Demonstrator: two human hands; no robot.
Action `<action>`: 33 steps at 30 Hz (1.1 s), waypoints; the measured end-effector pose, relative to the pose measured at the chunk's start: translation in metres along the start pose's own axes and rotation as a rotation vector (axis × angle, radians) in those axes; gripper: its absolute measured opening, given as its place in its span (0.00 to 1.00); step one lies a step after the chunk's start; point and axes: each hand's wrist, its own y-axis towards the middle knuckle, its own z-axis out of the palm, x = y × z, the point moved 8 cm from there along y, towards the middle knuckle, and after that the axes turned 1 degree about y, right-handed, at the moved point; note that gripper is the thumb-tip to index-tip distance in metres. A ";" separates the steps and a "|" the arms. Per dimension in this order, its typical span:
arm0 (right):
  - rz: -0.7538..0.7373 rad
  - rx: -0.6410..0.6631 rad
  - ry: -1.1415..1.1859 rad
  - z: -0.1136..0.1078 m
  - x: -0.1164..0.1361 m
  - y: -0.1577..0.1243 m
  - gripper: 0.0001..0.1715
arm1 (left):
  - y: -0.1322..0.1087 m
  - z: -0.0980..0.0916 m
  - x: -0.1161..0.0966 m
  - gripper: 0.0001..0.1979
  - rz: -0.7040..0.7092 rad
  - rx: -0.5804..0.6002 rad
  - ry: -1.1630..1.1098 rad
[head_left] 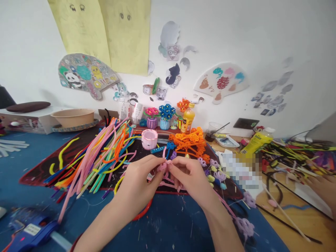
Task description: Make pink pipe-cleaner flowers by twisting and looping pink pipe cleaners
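Note:
At the middle of the mat, both hands meet over a looped pink pipe cleaner (162,167). My left hand (138,178) pinches it between thumb and forefinger from one side. From the other side, the fingertips of my right hand (193,176) are closed on it too. Its lower part is partly hidden by the fingers. Just beyond the fingertips lie a blue pipe-cleaner flower (170,145) and a small pink striped pot (149,139). Orange pipe-cleaner flowers (193,141) are heaped behind my right hand.
Loose coloured pipe cleaners (91,154) spread across the dark mat (34,176) at left. A blue glue gun (33,231) lies at front left. An orange drink bottle (188,119) stands behind, near potted flowers (167,115). Another person's hand (321,189) shows at the right edge.

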 end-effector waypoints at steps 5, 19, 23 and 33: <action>0.055 0.055 0.183 0.003 -0.003 -0.001 0.17 | 0.001 -0.003 -0.001 0.07 0.065 -0.033 0.016; 0.098 0.106 0.247 -0.003 -0.008 -0.002 0.19 | -0.007 0.001 -0.013 0.12 0.319 -0.017 0.113; 0.126 0.109 0.272 -0.004 -0.007 -0.003 0.16 | -0.012 0.005 -0.017 0.12 0.450 0.043 0.245; 0.124 0.130 0.309 -0.003 -0.006 -0.003 0.14 | -0.007 -0.005 -0.013 0.11 0.347 -0.044 0.119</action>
